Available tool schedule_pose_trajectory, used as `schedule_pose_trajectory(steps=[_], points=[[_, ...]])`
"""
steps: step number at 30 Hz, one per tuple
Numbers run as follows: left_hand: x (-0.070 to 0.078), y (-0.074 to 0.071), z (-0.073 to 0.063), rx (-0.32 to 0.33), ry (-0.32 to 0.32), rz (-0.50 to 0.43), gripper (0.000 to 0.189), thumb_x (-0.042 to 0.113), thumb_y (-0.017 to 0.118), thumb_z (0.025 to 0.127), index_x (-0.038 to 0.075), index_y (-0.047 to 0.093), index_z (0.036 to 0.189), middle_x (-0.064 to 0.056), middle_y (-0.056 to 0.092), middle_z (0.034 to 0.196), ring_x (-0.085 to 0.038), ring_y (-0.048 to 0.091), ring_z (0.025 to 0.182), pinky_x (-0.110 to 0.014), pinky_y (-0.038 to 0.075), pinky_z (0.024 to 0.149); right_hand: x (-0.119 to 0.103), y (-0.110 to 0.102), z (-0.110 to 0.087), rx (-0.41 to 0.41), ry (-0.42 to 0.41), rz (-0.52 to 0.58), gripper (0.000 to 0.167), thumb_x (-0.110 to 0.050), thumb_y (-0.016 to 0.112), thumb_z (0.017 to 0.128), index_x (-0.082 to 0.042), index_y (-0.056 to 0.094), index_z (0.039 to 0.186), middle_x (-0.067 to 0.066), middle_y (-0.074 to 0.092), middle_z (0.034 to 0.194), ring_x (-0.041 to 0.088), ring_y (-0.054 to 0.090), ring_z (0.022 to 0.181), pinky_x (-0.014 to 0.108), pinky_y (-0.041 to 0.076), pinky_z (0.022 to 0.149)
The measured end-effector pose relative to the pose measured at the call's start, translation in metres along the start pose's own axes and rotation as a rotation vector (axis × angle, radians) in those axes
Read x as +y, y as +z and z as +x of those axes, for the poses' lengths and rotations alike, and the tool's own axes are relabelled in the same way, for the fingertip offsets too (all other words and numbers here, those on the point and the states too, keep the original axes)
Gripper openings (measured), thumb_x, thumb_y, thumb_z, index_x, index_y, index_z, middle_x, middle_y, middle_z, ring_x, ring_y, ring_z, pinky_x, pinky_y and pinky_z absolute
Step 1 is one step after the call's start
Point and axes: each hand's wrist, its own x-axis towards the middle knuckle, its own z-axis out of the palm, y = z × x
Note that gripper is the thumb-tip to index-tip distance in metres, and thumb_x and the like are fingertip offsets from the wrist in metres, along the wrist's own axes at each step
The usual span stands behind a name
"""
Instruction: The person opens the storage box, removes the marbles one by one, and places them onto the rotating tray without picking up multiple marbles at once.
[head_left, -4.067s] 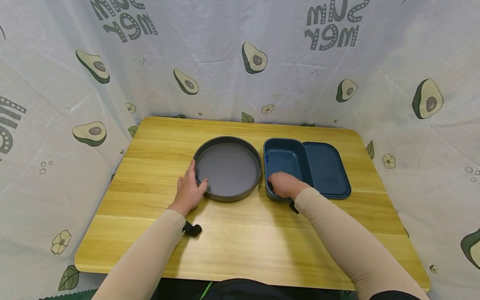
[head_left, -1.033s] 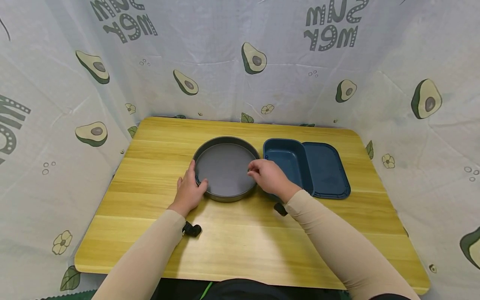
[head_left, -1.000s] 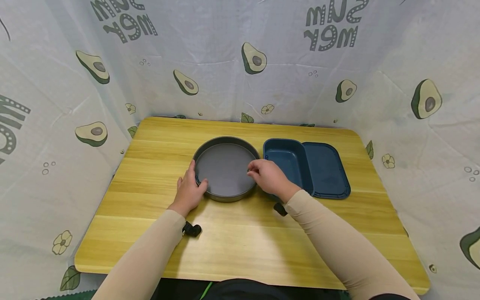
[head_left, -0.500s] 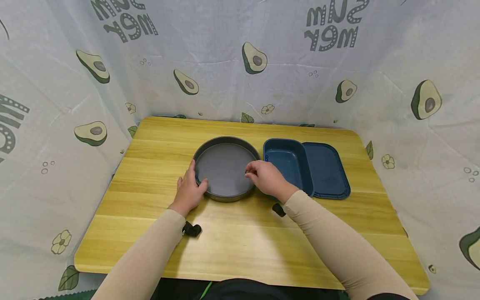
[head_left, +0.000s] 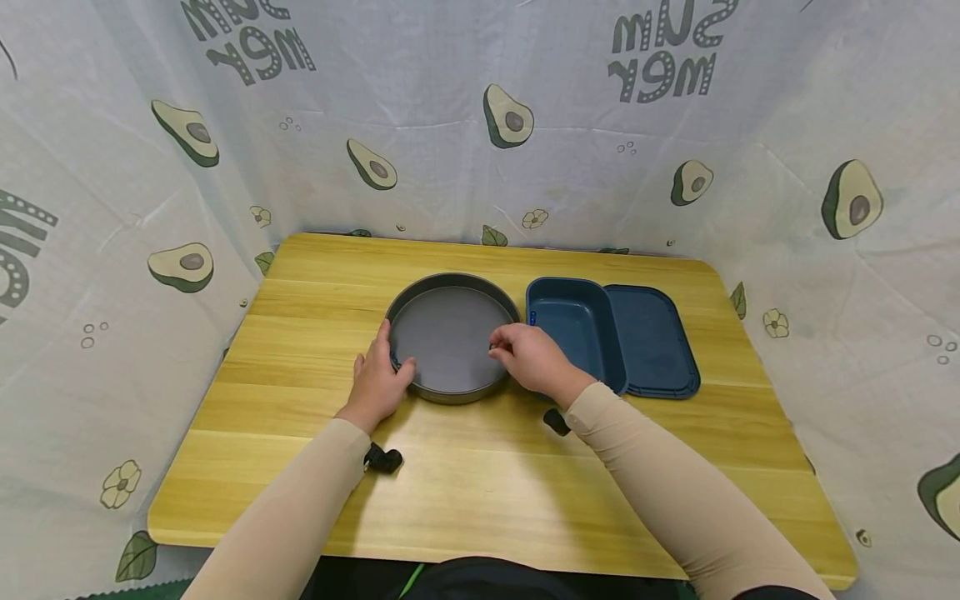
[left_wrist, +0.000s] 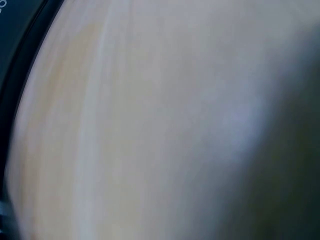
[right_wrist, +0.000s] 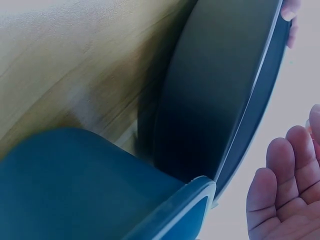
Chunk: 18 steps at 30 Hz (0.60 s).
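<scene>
My left hand (head_left: 377,387) holds the near-left rim of a round grey cake pan (head_left: 453,333), with the thumb over the edge. Over the pan's right side, my right hand (head_left: 536,358) pinches a small dark thing (head_left: 492,347), mostly hidden by the fingertips; its kind cannot be told. To the right stands a blue rectangular food box (head_left: 573,312), partly covered by my right hand. In the right wrist view, curled fingers (right_wrist: 282,165) show above the pan's rim. The left wrist view is a blur of pale surface.
A blue lid (head_left: 654,342) lies against the box's right side. Small blue things (head_left: 532,318) show at the box's left inner wall. Everything stands on a wooden table (head_left: 465,492), with a printed curtain (head_left: 435,108) behind.
My right hand has come out of the blue box and moved left over the pan, then crept slightly left and nearer. My left hand stays at the pan's rim.
</scene>
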Motion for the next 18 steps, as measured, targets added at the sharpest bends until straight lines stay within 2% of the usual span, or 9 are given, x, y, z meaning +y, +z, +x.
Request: schedule_pose_trajectory(steps=[18], points=[[0.0023,-0.0004,-0.0007,-0.001,-0.005,0.015,0.088,0.04,0.053,0.106,0.02,-0.003,0.171,-0.014,0.015,0.177,-0.034,0.019,0.164,-0.066,-0.001,0.13,0.001,0.0038,-0.002,-0.003,-0.002,0.009,0.012,-0.016,0.069,0.103,-0.008,0.074,0.11,0.007,0.072,0.103,0.019,0.067,0.089,0.038,0.058,0.083]])
